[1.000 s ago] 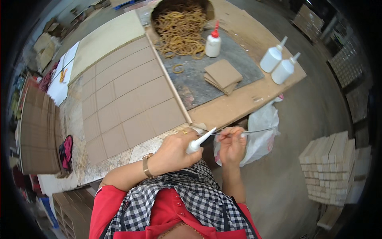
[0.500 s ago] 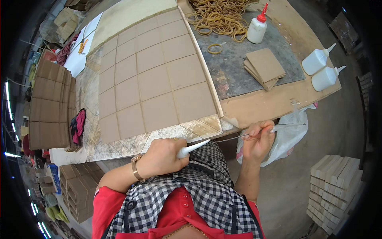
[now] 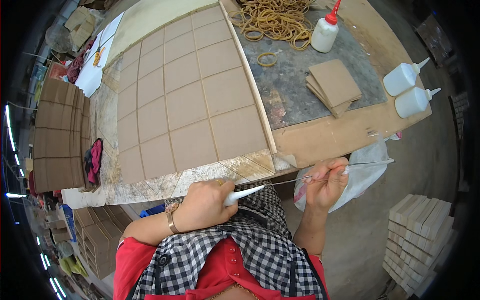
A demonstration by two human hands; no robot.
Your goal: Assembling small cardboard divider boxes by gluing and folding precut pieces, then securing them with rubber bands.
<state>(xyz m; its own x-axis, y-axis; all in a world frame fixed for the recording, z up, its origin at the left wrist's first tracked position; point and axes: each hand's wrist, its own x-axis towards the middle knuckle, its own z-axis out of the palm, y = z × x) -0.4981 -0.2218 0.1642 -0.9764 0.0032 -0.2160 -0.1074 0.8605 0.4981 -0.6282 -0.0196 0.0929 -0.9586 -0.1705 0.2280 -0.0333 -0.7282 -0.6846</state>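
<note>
My left hand (image 3: 206,202) is closed around a white tapered nozzle (image 3: 245,195), whose tip points right; whatever lies behind the nozzle is hidden in the palm. My right hand (image 3: 326,182) pinches a thin metal wire (image 3: 290,181) that stretches leftward to near the nozzle's tip; I cannot tell whether it enters the opening. From the right side of the same hand a slim whitish pointed piece (image 3: 367,165) sticks out, with the wire's line along it. Both hands are above my lap, by the table's front edge. Beyond them lies a grid of brown cardboard squares (image 3: 187,95).
A wooden strip (image 3: 250,82) borders the grid. Farther right are rubber bands (image 3: 272,22), a red-capped bottle (image 3: 324,36), stacked cardboard pieces (image 3: 336,82) and two white bottles (image 3: 401,79). Cardboard stacks (image 3: 59,135) stand left; pale wooden blocks (image 3: 417,235) are piled at lower right.
Both hands keep their grips and have shifted only slightly. The wire and the pointed piece at my right hand are tilted a little differently. The whole view has moved a little.
</note>
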